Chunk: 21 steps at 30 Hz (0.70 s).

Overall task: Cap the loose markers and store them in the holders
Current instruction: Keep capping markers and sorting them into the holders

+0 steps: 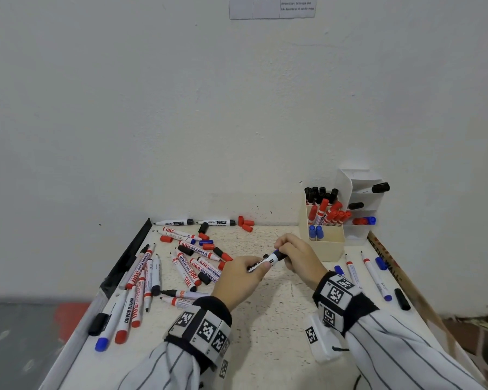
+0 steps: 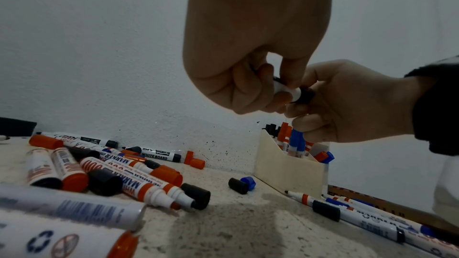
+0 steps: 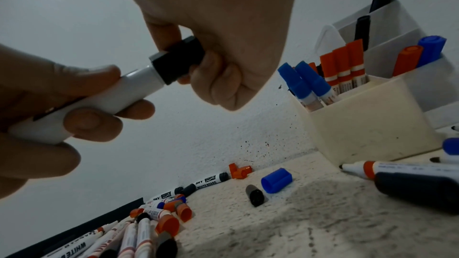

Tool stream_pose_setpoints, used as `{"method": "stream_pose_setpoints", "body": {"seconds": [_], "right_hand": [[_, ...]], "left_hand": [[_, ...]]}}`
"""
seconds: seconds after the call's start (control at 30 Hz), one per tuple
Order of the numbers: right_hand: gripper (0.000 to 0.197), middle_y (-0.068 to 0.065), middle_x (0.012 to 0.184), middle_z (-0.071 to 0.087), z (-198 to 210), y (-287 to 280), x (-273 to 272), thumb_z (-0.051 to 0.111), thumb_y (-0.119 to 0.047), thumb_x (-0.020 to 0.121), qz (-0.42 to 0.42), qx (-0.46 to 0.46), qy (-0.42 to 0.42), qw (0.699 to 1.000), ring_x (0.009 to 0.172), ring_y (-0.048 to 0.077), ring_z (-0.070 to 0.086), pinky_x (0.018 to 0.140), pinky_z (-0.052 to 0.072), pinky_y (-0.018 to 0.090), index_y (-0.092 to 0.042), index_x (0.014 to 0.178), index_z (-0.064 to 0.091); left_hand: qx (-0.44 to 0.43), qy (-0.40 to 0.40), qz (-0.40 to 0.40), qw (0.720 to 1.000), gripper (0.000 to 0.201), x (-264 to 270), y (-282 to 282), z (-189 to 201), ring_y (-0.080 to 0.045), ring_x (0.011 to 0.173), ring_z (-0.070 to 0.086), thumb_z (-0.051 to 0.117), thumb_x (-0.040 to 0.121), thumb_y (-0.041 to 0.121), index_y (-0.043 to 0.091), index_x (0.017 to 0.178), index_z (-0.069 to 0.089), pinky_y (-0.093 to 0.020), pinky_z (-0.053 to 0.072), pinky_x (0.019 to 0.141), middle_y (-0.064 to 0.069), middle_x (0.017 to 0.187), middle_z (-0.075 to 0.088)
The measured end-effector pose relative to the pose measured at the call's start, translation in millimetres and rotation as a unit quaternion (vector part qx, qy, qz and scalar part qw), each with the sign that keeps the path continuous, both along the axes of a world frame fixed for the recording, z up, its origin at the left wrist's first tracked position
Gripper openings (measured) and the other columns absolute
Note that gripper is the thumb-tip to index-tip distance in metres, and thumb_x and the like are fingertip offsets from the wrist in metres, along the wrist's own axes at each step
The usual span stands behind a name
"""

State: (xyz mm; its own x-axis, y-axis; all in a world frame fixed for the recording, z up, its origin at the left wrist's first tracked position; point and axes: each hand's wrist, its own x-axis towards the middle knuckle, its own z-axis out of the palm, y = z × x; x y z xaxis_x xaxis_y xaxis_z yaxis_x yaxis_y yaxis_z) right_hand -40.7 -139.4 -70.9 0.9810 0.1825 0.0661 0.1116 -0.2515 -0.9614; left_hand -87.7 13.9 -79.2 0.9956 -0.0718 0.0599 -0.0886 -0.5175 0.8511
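Note:
A white whiteboard marker (image 1: 261,263) (image 3: 99,101) is held in the air above the middle of the table. My left hand (image 1: 238,277) (image 2: 248,70) grips its barrel. My right hand (image 1: 296,256) (image 3: 218,46) pinches the black cap (image 1: 279,256) (image 3: 180,60) (image 2: 304,95) seated on the marker's end. A cream holder (image 1: 326,243) (image 3: 367,121) at the back right holds capped black, red and blue markers. Behind it a white tiered holder (image 1: 361,198) (image 3: 407,32) carries a few more.
Many loose markers and caps (image 1: 192,263) lie across the left half of the table (image 1: 265,327). Thin markers (image 1: 375,274) and a black cap (image 1: 402,299) lie on the right. A blue cap (image 3: 276,180) and a black cap (image 3: 255,195) lie under my hands. The wall stands directly behind.

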Motion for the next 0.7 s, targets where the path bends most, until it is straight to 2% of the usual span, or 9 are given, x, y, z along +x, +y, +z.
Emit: {"method": "stream_pose_setpoints", "body": {"seconds": [0.1,0.17,0.23,0.3,0.43,0.53,0.57,0.63,0.7], "right_hand": [[0.028,-0.005,0.063,0.042,3.7,-0.1,0.3,0.04,-0.007,0.093,0.0,-0.061,-0.018,0.998,0.055,0.006,0.037,0.051,0.032,0.012,-0.018,0.068,0.049],[0.036,-0.004,0.064,0.042,6.8,1.3,-1.1,0.035,-0.027,0.098,-0.013,-0.138,-0.015,0.99,0.06,0.01,0.039,0.06,0.034,0.019,-0.019,0.064,0.042],[0.046,-0.003,0.059,0.043,10.1,1.2,-1.9,0.031,-0.04,0.098,-0.03,-0.206,-0.007,0.978,0.058,0.013,0.041,0.057,0.032,0.027,-0.017,0.061,0.044],[0.045,-0.003,0.055,0.042,12.9,0.7,-1.6,0.035,-0.036,0.096,-0.029,-0.24,-0.011,0.97,0.054,0.014,0.039,0.054,0.03,0.028,-0.015,0.057,0.044],[0.038,-0.001,0.055,0.033,15.3,-0.9,-2.5,0.039,-0.019,0.094,-0.02,-0.155,-0.051,0.986,0.052,0.012,0.03,0.049,0.024,0.022,-0.013,0.057,0.036],[0.035,-0.002,0.057,0.035,12.0,-1.7,-7.9,0.041,-0.019,0.096,-0.011,-0.1,-0.072,0.992,0.052,0.011,0.031,0.05,0.026,0.02,-0.013,0.061,0.04],[0.035,-0.002,0.057,0.035,9.6,-2.3,-9.0,0.041,-0.018,0.096,-0.014,-0.092,-0.067,0.993,0.052,0.011,0.031,0.051,0.026,0.022,-0.014,0.061,0.04],[0.037,-0.002,0.056,0.033,6.0,-4.0,-8.8,0.04,-0.015,0.095,-0.026,-0.093,-0.05,0.994,0.052,0.011,0.029,0.051,0.025,0.025,-0.015,0.058,0.038],[0.038,-0.001,0.054,0.032,6.1,-5.9,-8.2,0.039,-0.013,0.093,-0.032,-0.113,-0.03,0.993,0.052,0.012,0.027,0.051,0.022,0.026,-0.015,0.055,0.035]], "left_hand": [[0.002,-0.002,0.007,1.0,0.021,0.3,-0.6,1.7,-0.007,0.056,0.044,0.052,0.093,0.038,0.024,0.096,0.067,-0.022,0.035,0.056,0.004,0.067,0.054],[0.013,-0.005,0.014,1.0,0.023,-0.6,-1.9,3.7,-0.006,0.056,0.045,0.052,0.093,0.038,0.023,0.102,0.067,-0.021,0.034,0.055,0.007,0.065,0.053],[0.041,-0.017,0.021,0.999,0.024,-2.3,-4.0,5.6,-0.004,0.055,0.044,0.052,0.093,0.037,0.023,0.105,0.067,-0.02,0.032,0.053,0.01,0.061,0.051],[0.066,-0.035,0.025,0.997,0.023,-3.5,-6.7,7.3,-0.004,0.052,0.043,0.052,0.093,0.037,0.024,0.103,0.068,-0.021,0.03,0.051,0.01,0.059,0.05],[0.008,-0.005,0.004,1.0,0.026,-3.8,-11.4,12.5,-0.006,0.048,0.039,0.05,0.094,0.034,0.017,0.094,0.069,-0.023,0.031,0.052,0.005,0.059,0.047],[-0.076,0.066,-0.012,0.995,0.03,-5.9,-11.0,21.2,-0.001,0.038,0.035,0.048,0.096,0.033,0.012,0.091,0.069,-0.015,0.029,0.044,0.003,0.059,0.046],[-0.057,0.065,-0.016,0.996,0.03,-6.7,-11.5,23.0,-0.002,0.04,0.036,0.048,0.096,0.035,0.014,0.09,0.068,-0.016,0.03,0.045,0.004,0.059,0.045],[0.061,0.016,-0.012,0.998,0.029,-8.1,-13.5,23.7,-0.007,0.048,0.038,0.047,0.095,0.039,0.019,0.087,0.066,-0.021,0.029,0.05,0.006,0.057,0.044],[0.176,-0.03,0.005,0.984,0.027,-10.1,-16.8,25.6,-0.008,0.053,0.041,0.046,0.094,0.042,0.024,0.088,0.064,-0.023,0.028,0.049,0.007,0.058,0.047]]}}
